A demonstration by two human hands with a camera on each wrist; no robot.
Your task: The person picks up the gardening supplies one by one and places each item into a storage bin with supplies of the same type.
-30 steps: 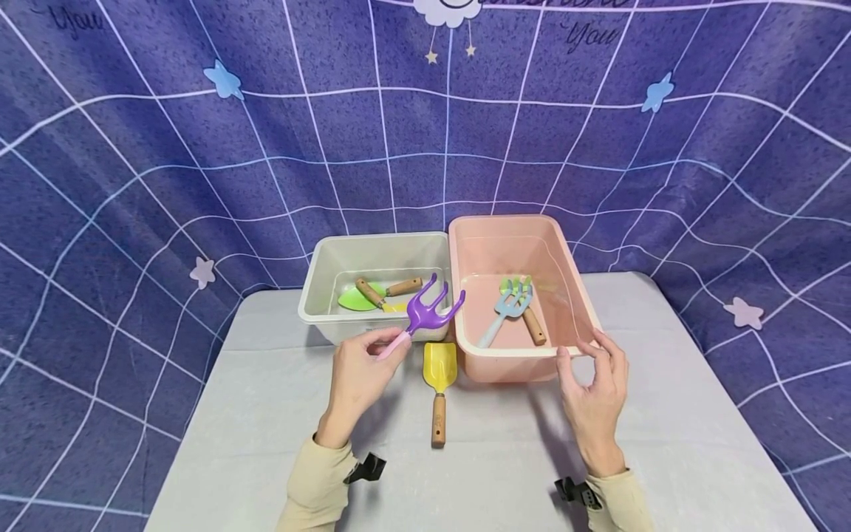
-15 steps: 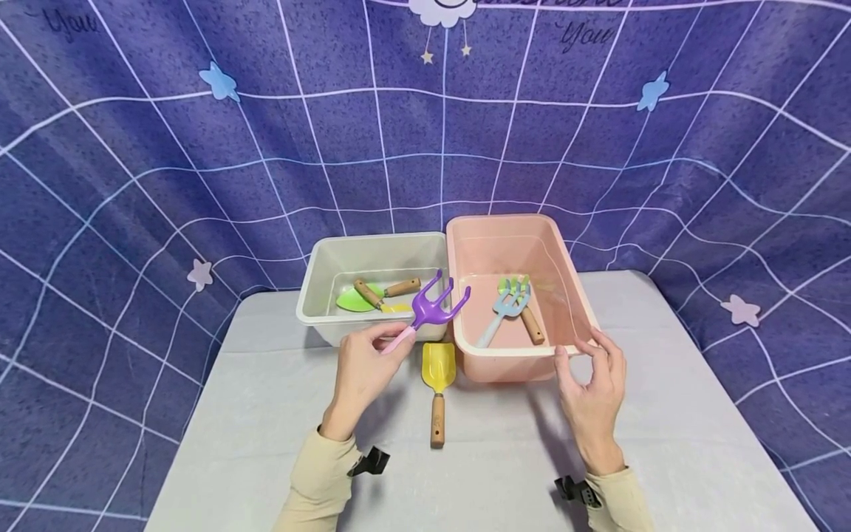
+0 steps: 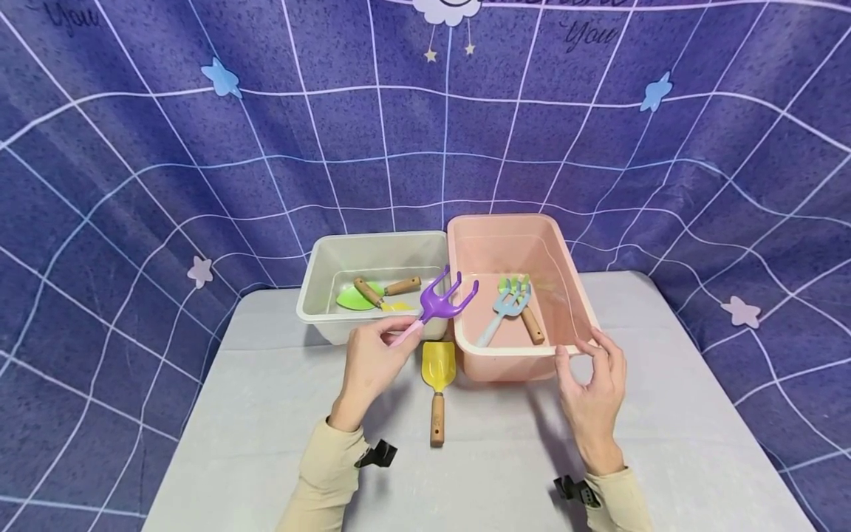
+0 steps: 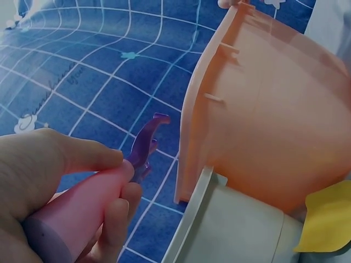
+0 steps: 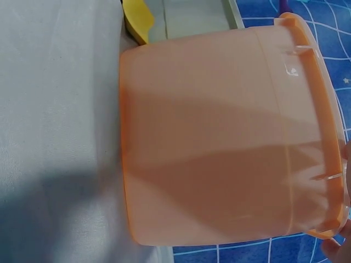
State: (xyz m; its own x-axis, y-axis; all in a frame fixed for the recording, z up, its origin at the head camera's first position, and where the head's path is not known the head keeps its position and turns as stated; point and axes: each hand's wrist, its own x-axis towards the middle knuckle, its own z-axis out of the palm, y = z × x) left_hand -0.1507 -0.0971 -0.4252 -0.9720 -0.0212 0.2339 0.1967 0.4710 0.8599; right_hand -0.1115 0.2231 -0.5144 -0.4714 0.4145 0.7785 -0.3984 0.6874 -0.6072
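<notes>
My left hand (image 3: 377, 362) grips the pink handle (image 4: 82, 211) of a small purple hand fork (image 3: 442, 299), its three tines up. The fork hangs where the two bins meet, its tines over the pink bin's left rim. My right hand (image 3: 594, 391) pinches the front right corner of the pink bin (image 3: 512, 353); only bits of its fingers show in the right wrist view. Inside that bin lie a light blue hand fork (image 3: 508, 304) and a green fork with a wooden handle (image 3: 532, 325), partly under the blue one.
Left of the pink bin stands a grey-white bin (image 3: 309, 307) holding a green trowel (image 3: 355, 298) and a yellow tool (image 3: 397, 307), both wooden-handled. A yellow shovel (image 3: 439, 366) lies on the grey-covered table (image 3: 505, 473) in front. Behind hangs a blue gridded curtain (image 3: 412, 125).
My left hand has carried the purple hand fork to the right, from over the grey-white bin's front corner toward the pink bin. The right hand has stayed at the pink bin's corner.
</notes>
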